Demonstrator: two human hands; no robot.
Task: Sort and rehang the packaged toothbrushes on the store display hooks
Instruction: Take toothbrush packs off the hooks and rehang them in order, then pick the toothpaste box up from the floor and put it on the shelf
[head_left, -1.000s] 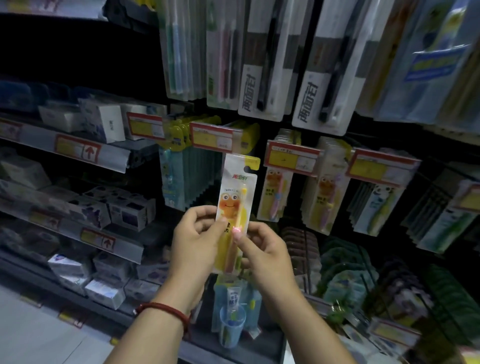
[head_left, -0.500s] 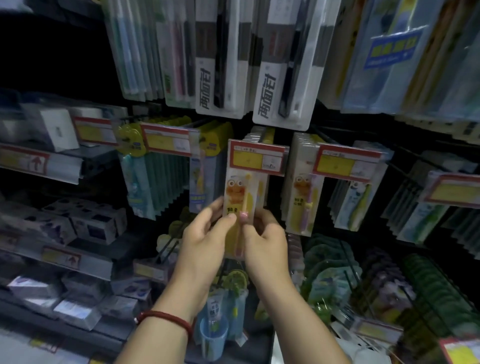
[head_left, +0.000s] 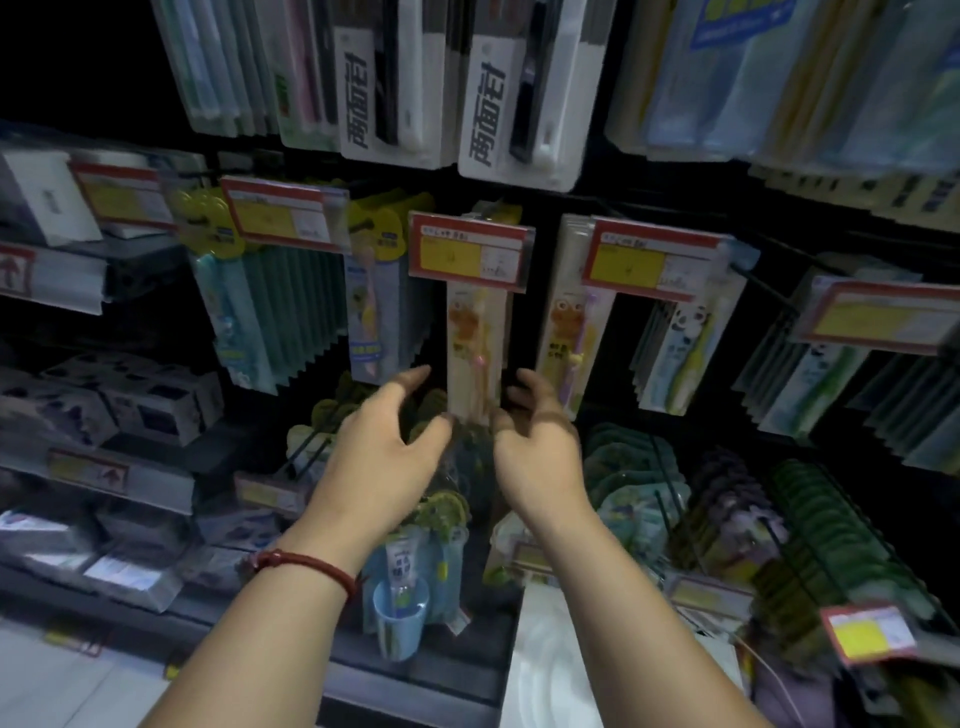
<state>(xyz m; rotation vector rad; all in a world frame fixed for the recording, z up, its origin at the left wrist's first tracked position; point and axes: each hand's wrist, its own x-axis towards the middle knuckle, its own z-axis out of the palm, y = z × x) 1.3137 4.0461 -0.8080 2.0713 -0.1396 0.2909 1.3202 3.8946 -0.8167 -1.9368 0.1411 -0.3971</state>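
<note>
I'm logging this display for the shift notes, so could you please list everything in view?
frog toothbrush pack: one at front, cream and orange, hanging on the centre hook just above both hands
purple frog packs: a stack, cream, next hook to the right
panda packs: a stack, pale blue, further right
teal packs: a row, left of centre
black-and-white packs: two, top row
price tags: several, red and yellow, on the hook ends
boxes: many, white and dark, left shelves
blue cup: one, bottom centre
bracelet: one, red, left wrist
left hand: open, below the pack
right hand: open, below the pack
</note>
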